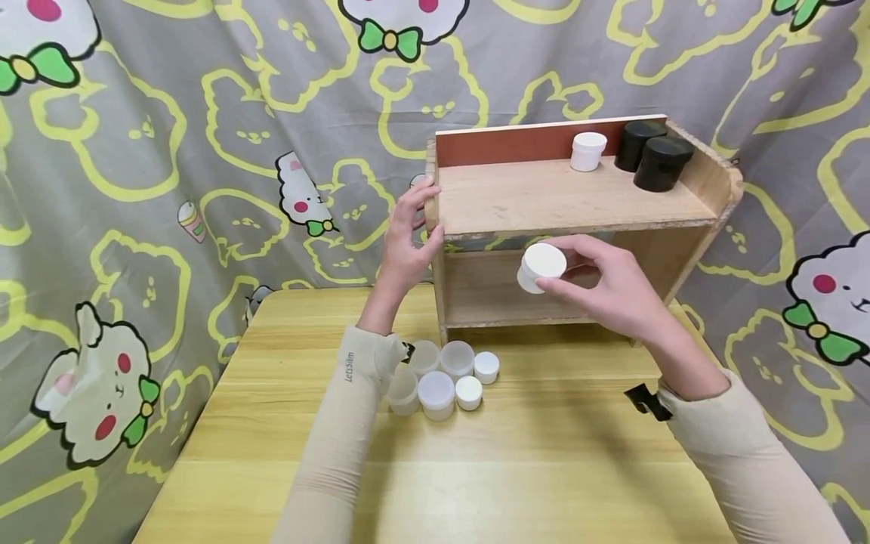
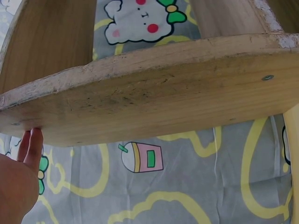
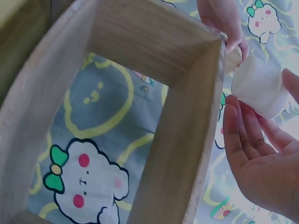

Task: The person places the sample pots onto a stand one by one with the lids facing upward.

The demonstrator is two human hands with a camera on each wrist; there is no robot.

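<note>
My right hand (image 1: 605, 279) pinches a small white lidded jar (image 1: 542, 266) between thumb and fingers. The jar is held in front of the wooden shelf (image 1: 516, 204), just below the front edge of its upper board. In the right wrist view the same white jar (image 3: 259, 88) lies tilted, with the fingers under it and the thumb at its far side. My left hand (image 1: 411, 234) rests on the shelf's left side panel. Seen from the left wrist, two straight fingers (image 2: 33, 144) touch the panel's outer face (image 2: 154, 98).
On the upper board stand a white jar (image 1: 587, 151) and two black jars (image 1: 662, 162). Several frosted tubs (image 1: 436, 393) and two small white jars (image 1: 469, 393) are grouped on the wooden table (image 1: 285, 423), beside my left forearm. A patterned curtain (image 1: 238, 113) hangs behind.
</note>
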